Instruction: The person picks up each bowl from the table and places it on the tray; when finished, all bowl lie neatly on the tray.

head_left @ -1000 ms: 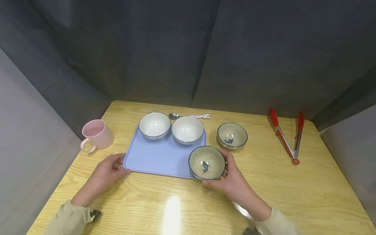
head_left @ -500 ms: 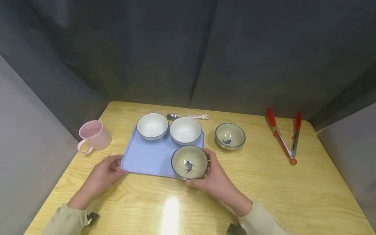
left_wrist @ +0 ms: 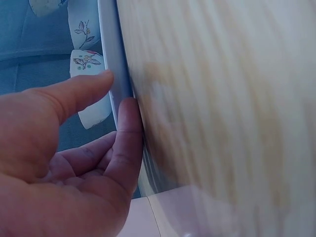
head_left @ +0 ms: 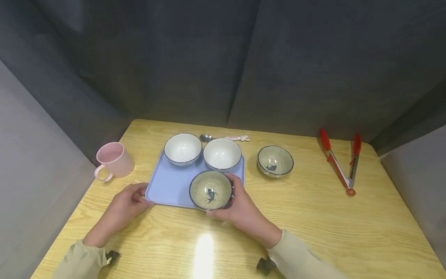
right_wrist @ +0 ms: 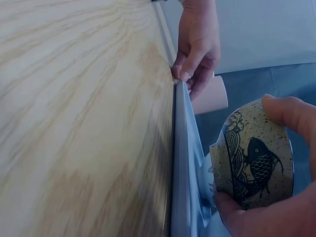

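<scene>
My left hand (head_left: 123, 207) pinches the near left corner of a light blue tray (head_left: 168, 190). In the left wrist view the thumb lies on the tray's rim (left_wrist: 114, 59), with a finger below it. With my right hand (head_left: 242, 211) I grip a speckled beige bowl (head_left: 210, 192), fingers and thumb round its right side. A dark fish is painted inside; the right wrist view shows another fish on the outer wall of this bowl (right_wrist: 259, 163), which looks slightly above the tray. Two white bowls, one left (head_left: 182, 149) and one right (head_left: 222, 155), stand on the tray's back part.
A matching speckled bowl (head_left: 275, 161) stands right of the tray. Behind the tray lies a spoon (head_left: 237, 138) with a pink and white handle. A pink mug (head_left: 116, 161) is at the left, and spread red-tipped tongs (head_left: 338, 166) lie at the right. Dark cloth (head_left: 174, 66) hangs behind the table.
My right hand has carried the speckled bowl leftward, from the tray's near right corner to over its near middle. The left hand stays at the tray's corner.
</scene>
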Tool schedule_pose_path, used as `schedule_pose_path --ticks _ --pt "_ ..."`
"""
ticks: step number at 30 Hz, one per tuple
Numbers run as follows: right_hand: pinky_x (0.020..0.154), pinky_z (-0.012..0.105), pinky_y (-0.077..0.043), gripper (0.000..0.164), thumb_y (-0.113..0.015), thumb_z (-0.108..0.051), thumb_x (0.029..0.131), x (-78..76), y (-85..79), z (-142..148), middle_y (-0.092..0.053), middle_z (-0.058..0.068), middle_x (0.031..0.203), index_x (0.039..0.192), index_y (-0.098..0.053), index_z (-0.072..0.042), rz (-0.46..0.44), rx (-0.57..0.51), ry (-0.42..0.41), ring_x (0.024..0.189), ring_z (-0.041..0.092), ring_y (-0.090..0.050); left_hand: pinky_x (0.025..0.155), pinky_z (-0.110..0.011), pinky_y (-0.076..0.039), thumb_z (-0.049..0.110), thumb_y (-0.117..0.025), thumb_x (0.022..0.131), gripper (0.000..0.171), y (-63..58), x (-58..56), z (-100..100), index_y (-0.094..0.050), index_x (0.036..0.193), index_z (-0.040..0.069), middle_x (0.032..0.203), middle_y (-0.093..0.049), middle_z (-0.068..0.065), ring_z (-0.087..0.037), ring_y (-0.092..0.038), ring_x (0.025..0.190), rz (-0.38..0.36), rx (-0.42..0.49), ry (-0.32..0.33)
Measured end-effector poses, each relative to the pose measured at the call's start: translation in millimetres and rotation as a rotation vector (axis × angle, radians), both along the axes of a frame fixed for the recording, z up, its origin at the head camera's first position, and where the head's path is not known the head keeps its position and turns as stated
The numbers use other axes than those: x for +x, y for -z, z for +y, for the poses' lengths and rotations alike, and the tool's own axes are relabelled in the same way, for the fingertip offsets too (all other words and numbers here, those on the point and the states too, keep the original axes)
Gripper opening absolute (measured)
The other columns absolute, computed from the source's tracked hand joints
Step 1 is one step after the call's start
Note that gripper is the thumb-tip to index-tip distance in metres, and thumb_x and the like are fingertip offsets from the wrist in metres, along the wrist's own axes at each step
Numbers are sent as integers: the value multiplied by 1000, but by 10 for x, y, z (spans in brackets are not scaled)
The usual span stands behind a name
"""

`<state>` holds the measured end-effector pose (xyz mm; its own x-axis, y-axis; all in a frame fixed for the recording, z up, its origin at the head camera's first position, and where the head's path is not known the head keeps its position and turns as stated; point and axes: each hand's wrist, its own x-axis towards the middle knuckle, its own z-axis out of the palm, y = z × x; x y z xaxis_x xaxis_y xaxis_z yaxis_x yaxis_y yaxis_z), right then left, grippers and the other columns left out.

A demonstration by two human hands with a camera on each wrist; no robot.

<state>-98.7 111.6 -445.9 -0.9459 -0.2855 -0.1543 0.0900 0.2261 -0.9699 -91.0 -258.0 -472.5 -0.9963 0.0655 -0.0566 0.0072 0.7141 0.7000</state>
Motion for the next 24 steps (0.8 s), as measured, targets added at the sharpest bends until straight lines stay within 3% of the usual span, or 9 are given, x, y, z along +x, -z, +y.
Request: schedule_pose_path --ticks 3,9,14,24 --pt "124 56 -51 126 -105 -14 72 -26 20 -77 -48 16 165 173 -29 -15 11 15 -9 143 39 -61 78 -21 -59 15 -91 94 65 4 -8 3 -64 149 -7 120 -75 -17 -15 -74 95 -1 -1 1" --pt "132 58 -42 126 -106 -17 70 -68 41 -222 -48 17 168 171 -30 -12 54 52 -35 156 37 -51 78 -21 -58 16 -91 95 66 1 -8 9 -63 150 -6 121 -75 -16 -16 -74 96 -18 0 -4" --pt "134 57 -37 125 -106 -20 70 -104 65 -351 -52 16 164 169 -31 -12 95 72 -59 155 34 -52 78 -21 -59 16 -91 95 66 -9 -9 11 -63 150 -6 120 -75 -16 -15 -74 96 -12 -6 -5" --pt "135 56 -34 126 -105 -25 73 -198 100 -604 -50 15 165 171 -26 -12 75 85 -75 156 32 -50 77 -21 -59 16 -92 94 67 13 -9 1 -63 149 -8 120 -74 -18 -17 -75 96 4 6 -3"
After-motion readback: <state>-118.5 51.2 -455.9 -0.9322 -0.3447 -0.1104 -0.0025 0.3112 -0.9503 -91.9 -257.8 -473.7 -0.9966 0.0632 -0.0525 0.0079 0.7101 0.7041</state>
